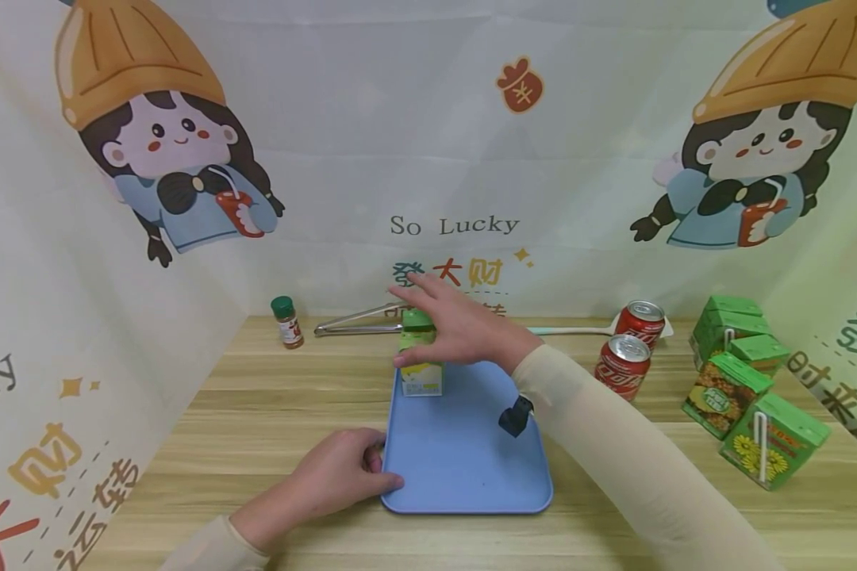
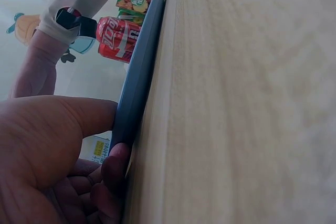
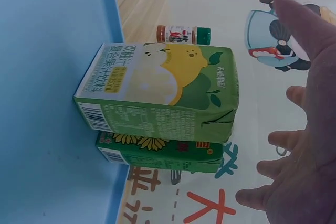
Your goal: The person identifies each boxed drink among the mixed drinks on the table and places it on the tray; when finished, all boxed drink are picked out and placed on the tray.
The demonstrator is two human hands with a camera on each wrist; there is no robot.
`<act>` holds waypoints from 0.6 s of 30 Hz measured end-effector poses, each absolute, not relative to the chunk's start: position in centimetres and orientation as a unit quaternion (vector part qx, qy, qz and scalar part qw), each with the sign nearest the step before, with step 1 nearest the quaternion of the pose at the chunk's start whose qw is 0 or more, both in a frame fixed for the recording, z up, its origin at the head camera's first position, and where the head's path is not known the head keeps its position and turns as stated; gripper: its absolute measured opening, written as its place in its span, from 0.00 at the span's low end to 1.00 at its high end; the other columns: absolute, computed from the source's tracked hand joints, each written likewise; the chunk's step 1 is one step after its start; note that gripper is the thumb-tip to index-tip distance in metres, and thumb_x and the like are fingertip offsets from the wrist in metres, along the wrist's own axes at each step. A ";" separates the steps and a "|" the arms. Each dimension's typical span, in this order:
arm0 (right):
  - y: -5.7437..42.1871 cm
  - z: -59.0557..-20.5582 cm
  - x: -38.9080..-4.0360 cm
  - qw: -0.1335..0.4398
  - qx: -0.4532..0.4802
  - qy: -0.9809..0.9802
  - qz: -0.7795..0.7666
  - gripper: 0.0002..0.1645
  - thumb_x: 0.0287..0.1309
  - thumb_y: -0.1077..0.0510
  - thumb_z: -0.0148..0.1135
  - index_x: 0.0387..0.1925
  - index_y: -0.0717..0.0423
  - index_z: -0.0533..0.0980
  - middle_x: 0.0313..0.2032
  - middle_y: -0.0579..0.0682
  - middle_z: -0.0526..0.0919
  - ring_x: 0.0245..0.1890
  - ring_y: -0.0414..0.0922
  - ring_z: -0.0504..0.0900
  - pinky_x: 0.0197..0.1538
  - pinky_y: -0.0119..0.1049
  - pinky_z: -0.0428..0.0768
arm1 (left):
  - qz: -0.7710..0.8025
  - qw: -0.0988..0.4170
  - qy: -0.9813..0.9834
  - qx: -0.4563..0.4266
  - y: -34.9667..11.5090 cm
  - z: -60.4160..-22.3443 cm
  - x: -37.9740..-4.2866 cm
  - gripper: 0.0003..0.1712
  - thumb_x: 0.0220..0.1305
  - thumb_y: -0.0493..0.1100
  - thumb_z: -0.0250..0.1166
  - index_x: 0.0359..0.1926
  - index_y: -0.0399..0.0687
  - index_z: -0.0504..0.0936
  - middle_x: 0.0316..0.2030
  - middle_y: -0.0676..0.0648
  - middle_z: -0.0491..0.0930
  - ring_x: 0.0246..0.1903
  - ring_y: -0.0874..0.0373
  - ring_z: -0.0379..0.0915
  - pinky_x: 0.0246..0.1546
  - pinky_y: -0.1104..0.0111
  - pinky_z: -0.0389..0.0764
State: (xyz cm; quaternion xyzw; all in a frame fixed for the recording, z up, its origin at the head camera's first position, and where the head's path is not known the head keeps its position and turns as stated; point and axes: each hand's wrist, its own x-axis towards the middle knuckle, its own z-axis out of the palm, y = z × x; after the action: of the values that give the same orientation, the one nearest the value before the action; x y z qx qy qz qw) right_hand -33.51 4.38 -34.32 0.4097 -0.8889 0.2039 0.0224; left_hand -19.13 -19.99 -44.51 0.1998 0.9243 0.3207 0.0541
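Green-capped jar (image 1: 289,323) beyond the left hand (image 1: 336,473), tongs (image 1: 360,331) left of the right hand (image 1: 460,323), red cans (image 1: 622,368) to its right

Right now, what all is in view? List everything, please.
Table: 1, pale wood, beneath everything
Printed cloth: count unclear, white, behind and at the sides
Tray: 1, blue, mid-table
Fruit carton: 1, green and yellow, on the tray
Flower carton: 1, green, beside it
Other cartons: at least four, green, far right
Cans: 2, red, right of the tray
Seasoning bottle: 1, green-capped, back left
Tongs: 1, silver, back
Long utensil: 1, white and teal, back, partly hidden
Sleeves: 2, cream, near side
Wrist camera: 1, black, right sleeve's cuff
Left hand: 1, bare, gripping the tray's left edge
Right hand: 1, bare, by the tray's cartons
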 end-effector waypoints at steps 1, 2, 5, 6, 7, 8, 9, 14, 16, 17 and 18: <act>4.5 -34.4 -33.4 0.024 0.412 -0.887 0.207 0.67 0.62 0.22 0.74 0.91 0.35 0.51 0.90 0.52 0.45 0.89 0.57 0.44 0.82 0.65 0.58 | 0.321 0.054 0.924 0.200 -20.0 -44.5 -19.1 0.19 0.62 0.52 0.84 0.35 0.52 0.82 0.23 0.59 0.76 0.23 0.65 0.69 0.26 0.69 0.69; 4.6 -34.4 -33.4 0.026 0.413 -0.885 0.211 0.66 0.62 0.23 0.73 0.91 0.34 0.51 0.90 0.52 0.44 0.89 0.57 0.43 0.82 0.66 0.57 | 0.321 0.054 0.924 0.200 -20.0 -44.6 -19.2 0.19 0.62 0.52 0.84 0.35 0.52 0.82 0.23 0.59 0.76 0.23 0.65 0.70 0.26 0.69 0.69; 4.9 -34.5 -33.2 0.026 0.411 -0.885 0.217 0.66 0.63 0.22 0.73 0.91 0.32 0.50 0.90 0.50 0.41 0.89 0.56 0.42 0.82 0.67 0.57 | 0.321 0.053 0.924 0.201 -20.0 -44.6 -19.2 0.19 0.62 0.52 0.84 0.35 0.52 0.82 0.23 0.59 0.76 0.22 0.65 0.70 0.25 0.69 0.69; 5.0 -34.6 -33.1 0.027 0.411 -0.885 0.218 0.66 0.63 0.22 0.73 0.91 0.32 0.50 0.90 0.50 0.40 0.89 0.56 0.42 0.82 0.67 0.58 | 0.322 0.053 0.924 0.202 -20.0 -44.6 -19.2 0.18 0.62 0.52 0.84 0.35 0.52 0.82 0.23 0.59 0.76 0.22 0.65 0.70 0.25 0.69 0.69; 5.1 -34.7 -33.1 0.028 0.410 -0.885 0.220 0.66 0.63 0.23 0.73 0.91 0.32 0.49 0.90 0.51 0.40 0.89 0.56 0.42 0.81 0.68 0.58 | 0.322 0.053 0.923 0.203 -20.0 -44.6 -19.2 0.18 0.62 0.52 0.84 0.36 0.52 0.82 0.23 0.59 0.76 0.22 0.65 0.70 0.25 0.69 0.70; 5.3 -34.8 -33.1 0.029 0.410 -0.884 0.222 0.66 0.63 0.23 0.73 0.91 0.32 0.49 0.91 0.51 0.39 0.89 0.56 0.42 0.81 0.68 0.58 | 0.322 0.053 0.923 0.203 -20.0 -44.6 -19.2 0.18 0.62 0.52 0.84 0.36 0.52 0.82 0.23 0.59 0.76 0.22 0.65 0.70 0.25 0.69 0.70; 5.5 -34.8 -33.0 0.031 0.410 -0.884 0.223 0.67 0.63 0.23 0.73 0.91 0.32 0.49 0.91 0.51 0.39 0.89 0.57 0.42 0.81 0.68 0.58 | 0.323 0.053 0.923 0.203 -20.0 -44.6 -19.2 0.18 0.62 0.52 0.84 0.36 0.52 0.82 0.23 0.59 0.76 0.22 0.65 0.70 0.25 0.69 0.70; 6.8 -35.2 -32.8 0.043 0.404 -0.885 0.225 0.67 0.63 0.24 0.75 0.91 0.32 0.48 0.91 0.50 0.38 0.89 0.57 0.41 0.81 0.70 0.58 | 0.327 0.056 0.922 0.200 -19.9 -44.6 -19.2 0.19 0.62 0.52 0.84 0.36 0.51 0.83 0.23 0.58 0.76 0.22 0.65 0.70 0.25 0.69 0.69; 7.3 -35.3 -32.6 0.046 0.398 -0.889 0.223 0.67 0.62 0.23 0.74 0.91 0.32 0.49 0.91 0.50 0.38 0.89 0.58 0.43 0.80 0.70 0.58 | 0.329 0.060 0.922 0.197 -19.9 -44.6 -19.2 0.19 0.62 0.52 0.85 0.36 0.51 0.83 0.23 0.58 0.77 0.23 0.64 0.70 0.25 0.69 0.69; 7.5 -35.4 -32.5 0.047 0.396 -0.890 0.223 0.68 0.62 0.23 0.74 0.91 0.33 0.49 0.91 0.50 0.38 0.89 0.58 0.43 0.80 0.70 0.58 | 0.329 0.061 0.922 0.196 -19.9 -44.6 -19.2 0.19 0.62 0.52 0.84 0.36 0.51 0.82 0.24 0.58 0.77 0.23 0.64 0.70 0.25 0.69 0.69; 7.7 -35.4 -32.3 0.048 0.394 -0.891 0.223 0.68 0.62 0.23 0.75 0.91 0.34 0.49 0.91 0.50 0.39 0.89 0.58 0.43 0.80 0.70 0.58 | 0.329 0.061 0.922 0.196 -19.9 -44.6 -19.2 0.19 0.63 0.52 0.84 0.36 0.51 0.82 0.24 0.57 0.77 0.23 0.64 0.70 0.25 0.69 0.69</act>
State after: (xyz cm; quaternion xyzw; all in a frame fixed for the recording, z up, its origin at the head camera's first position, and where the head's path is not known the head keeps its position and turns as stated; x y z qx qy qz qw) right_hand -32.35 7.73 -35.39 0.3937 -0.8906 0.2228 0.0478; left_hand -19.20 -19.95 -44.57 0.1960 0.9219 0.3287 0.0613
